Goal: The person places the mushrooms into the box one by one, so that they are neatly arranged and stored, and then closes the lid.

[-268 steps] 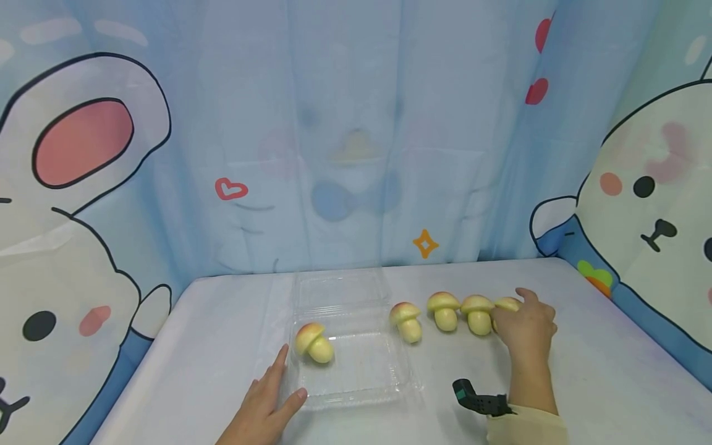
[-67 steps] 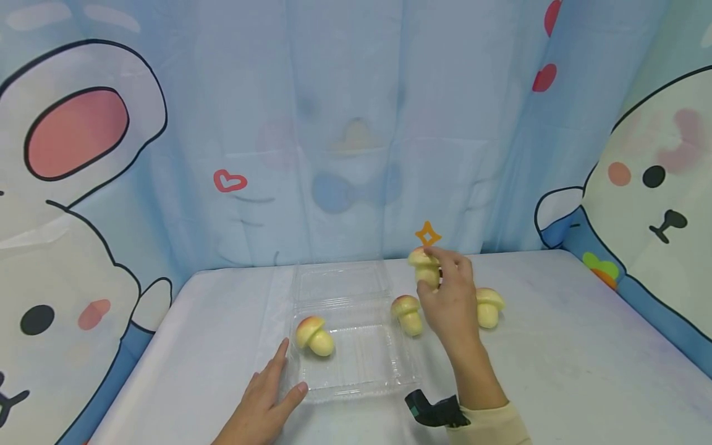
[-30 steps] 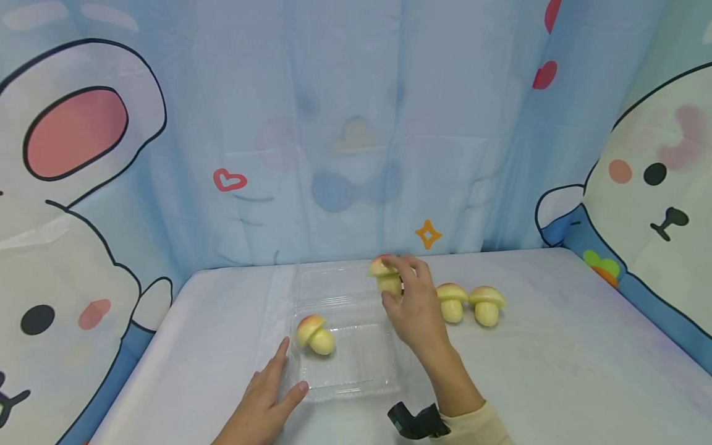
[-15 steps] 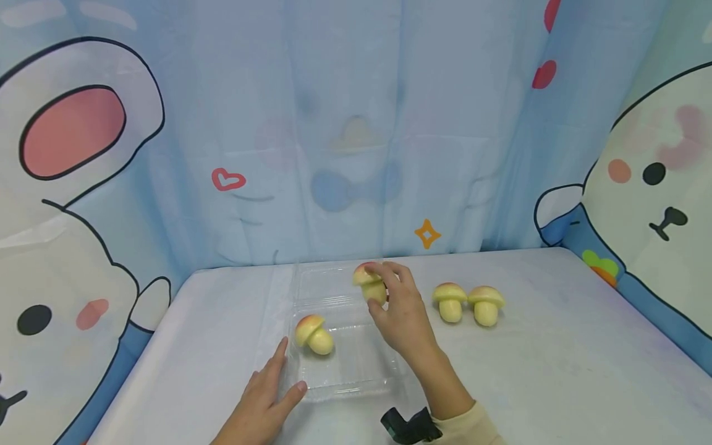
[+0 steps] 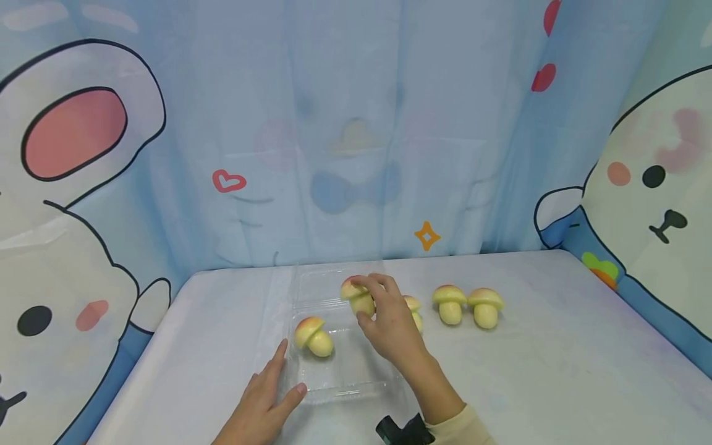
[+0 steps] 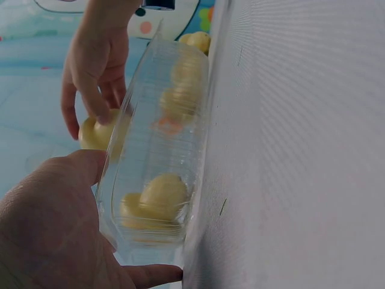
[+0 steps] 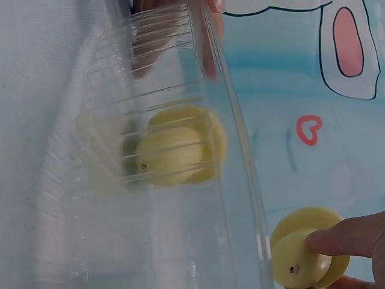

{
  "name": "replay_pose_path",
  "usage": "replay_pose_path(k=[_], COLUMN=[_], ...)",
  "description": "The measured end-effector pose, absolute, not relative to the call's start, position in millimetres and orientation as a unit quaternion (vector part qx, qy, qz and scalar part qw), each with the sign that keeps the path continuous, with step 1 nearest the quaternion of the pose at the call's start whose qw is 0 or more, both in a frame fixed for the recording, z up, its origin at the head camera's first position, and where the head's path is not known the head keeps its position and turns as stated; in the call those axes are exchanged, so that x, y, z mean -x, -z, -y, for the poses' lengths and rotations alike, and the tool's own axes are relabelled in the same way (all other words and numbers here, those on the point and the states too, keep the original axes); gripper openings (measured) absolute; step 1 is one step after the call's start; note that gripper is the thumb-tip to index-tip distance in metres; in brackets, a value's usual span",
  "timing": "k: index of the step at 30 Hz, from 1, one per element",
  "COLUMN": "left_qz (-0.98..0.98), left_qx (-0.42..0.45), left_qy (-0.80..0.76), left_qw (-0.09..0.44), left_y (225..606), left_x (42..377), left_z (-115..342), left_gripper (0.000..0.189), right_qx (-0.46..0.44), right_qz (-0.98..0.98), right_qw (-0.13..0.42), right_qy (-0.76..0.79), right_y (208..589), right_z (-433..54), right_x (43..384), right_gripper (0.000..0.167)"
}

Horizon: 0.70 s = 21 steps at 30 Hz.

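Observation:
My right hand (image 5: pixel 392 324) pinches a yellow toy mushroom (image 5: pixel 361 303) with a reddish cap, thumb on one side and fingers on the other. It hangs over the back right part of a clear plastic box (image 5: pixel 356 390); in the right wrist view the held mushroom (image 7: pixel 295 259) shows just beyond the box rim. Inside the box, at its left, another toy mushroom (image 5: pixel 318 341) lies tilted. My left hand (image 5: pixel 264 395) rests at the box's left side with fingers extended, thumb near the front corner; the left wrist view shows the thumb at the rim (image 6: pixel 102 180).
Two toy mushrooms stand on the white table to the right, one nearer (image 5: pixel 449 303) and one further right (image 5: pixel 486 307). A third (image 5: pixel 414 309) is partly hidden behind my right hand. The box's clear lid (image 5: pixel 317 285) lies folded back toward the curtain (image 5: pixel 250 228).
My right hand was at the rightmost mushroom earlier; it has lifted one and carried it left, then lower over the box. My left hand has stayed by the box.

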<state>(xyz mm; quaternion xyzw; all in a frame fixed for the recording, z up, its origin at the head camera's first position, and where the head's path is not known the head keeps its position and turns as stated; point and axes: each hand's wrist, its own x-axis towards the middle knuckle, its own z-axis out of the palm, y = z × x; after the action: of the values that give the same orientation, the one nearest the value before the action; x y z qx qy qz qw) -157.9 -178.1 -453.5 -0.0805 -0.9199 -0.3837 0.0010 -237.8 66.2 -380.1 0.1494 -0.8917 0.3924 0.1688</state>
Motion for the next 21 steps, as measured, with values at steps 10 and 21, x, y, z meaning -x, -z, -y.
replay_pose_path(k=[10, 21], left_qz=[0.919, 0.921], left_qx=[0.079, 0.076], left_qy=[0.385, 0.382], left_qw=[0.002, -0.004], left_y=[453.4, 453.6], left_x=[158.0, 158.4], left_z=[178.2, 178.3], left_gripper=[0.081, 0.081], right_qx=[-0.168, -0.183], right_qz=[0.901, 0.913], right_qw=[0.153, 0.115], right_qy=[-0.369, -0.346], right_y=[384.8, 394.5], right_z=[-59.0, -47.7], right_x=[235.1, 234.5], right_gripper=[0.055, 0.054])
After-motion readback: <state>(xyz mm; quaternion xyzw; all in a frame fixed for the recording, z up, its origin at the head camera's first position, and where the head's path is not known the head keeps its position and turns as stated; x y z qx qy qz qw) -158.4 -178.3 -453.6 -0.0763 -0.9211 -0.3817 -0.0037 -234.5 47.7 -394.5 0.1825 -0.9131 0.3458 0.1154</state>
